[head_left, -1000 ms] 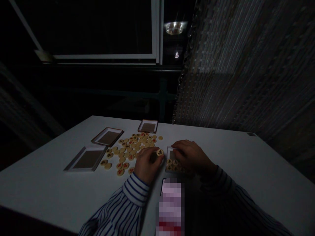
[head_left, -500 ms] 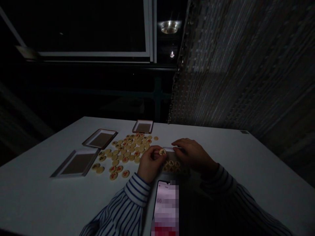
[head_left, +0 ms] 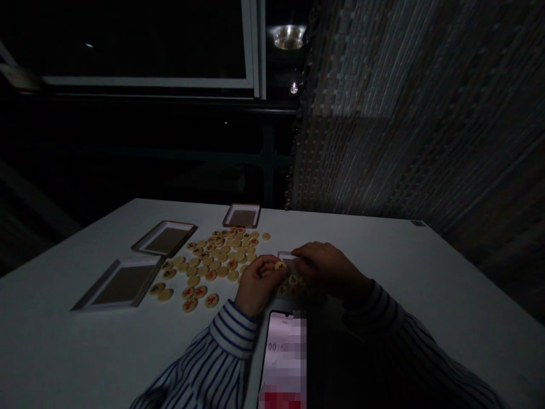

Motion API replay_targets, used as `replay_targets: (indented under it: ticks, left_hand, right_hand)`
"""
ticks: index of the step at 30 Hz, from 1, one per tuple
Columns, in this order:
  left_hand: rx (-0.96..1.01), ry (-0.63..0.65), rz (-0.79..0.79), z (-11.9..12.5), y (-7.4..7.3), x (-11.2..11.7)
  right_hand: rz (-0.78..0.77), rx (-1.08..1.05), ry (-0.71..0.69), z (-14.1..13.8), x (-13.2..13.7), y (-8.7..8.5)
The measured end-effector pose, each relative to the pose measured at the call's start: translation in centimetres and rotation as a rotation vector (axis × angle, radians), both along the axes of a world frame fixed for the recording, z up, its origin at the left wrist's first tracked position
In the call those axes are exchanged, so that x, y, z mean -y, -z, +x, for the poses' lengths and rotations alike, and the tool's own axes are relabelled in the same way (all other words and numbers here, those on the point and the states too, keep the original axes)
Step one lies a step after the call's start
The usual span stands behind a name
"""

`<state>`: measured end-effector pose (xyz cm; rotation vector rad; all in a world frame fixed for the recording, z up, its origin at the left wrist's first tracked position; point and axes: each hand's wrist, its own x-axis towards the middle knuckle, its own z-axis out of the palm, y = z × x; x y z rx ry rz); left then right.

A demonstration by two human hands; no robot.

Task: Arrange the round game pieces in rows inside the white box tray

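Observation:
My left hand point(head_left: 259, 284) is closed, pinching a Chinese chess piece point(head_left: 280, 265) with a dark character between thumb and fingertips. Just to its right, a small box point(head_left: 286, 255) holds several more pieces point(head_left: 293, 280) showing dark characters. Above the right part of that box is my right hand point(head_left: 326, 267), its fingers pointing left and bent slightly down. They look apart, with nothing visible in them, though shadow covers the palm side. A loose heap of chess pieces point(head_left: 222, 257), some face down, some with red or dark characters, spreads left of my left hand.
Three shallow box trays stand around the heap: one at the left point(head_left: 123, 282), one behind it point(head_left: 166, 237) and one at the back point(head_left: 242, 216). A phone point(head_left: 281, 358) lies in front of my hands on the white table point(head_left: 426, 295). A bead curtain point(head_left: 361, 142) hangs behind.
The view has shifted slightly, so the table things appear a little further left. My right hand has come slightly closer to the left hand over the box. The left hand keeps its piece.

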<state>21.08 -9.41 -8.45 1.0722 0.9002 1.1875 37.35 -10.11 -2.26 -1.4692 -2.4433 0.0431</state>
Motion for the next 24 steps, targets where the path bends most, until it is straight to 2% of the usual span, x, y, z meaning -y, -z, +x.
replay_targets:
  ticks: [8, 19, 24]
  left_hand:
    - [0.009, -0.003, -0.042, 0.1, -0.19, 0.13]
    - [0.055, 0.022, -0.122, 0.23, -0.24, 0.21]
    - [0.055, 0.057, -0.125, 0.2, -0.34, 0.3]
  right_hand:
    - [-0.032, 0.004, -0.032, -0.34, -0.1, 0.31]
    - [-0.109, -0.154, -0.08, -0.5, -0.43, 1.01]
    - [-0.143, -0.23, -0.06, -0.29, -0.42, 1.04]
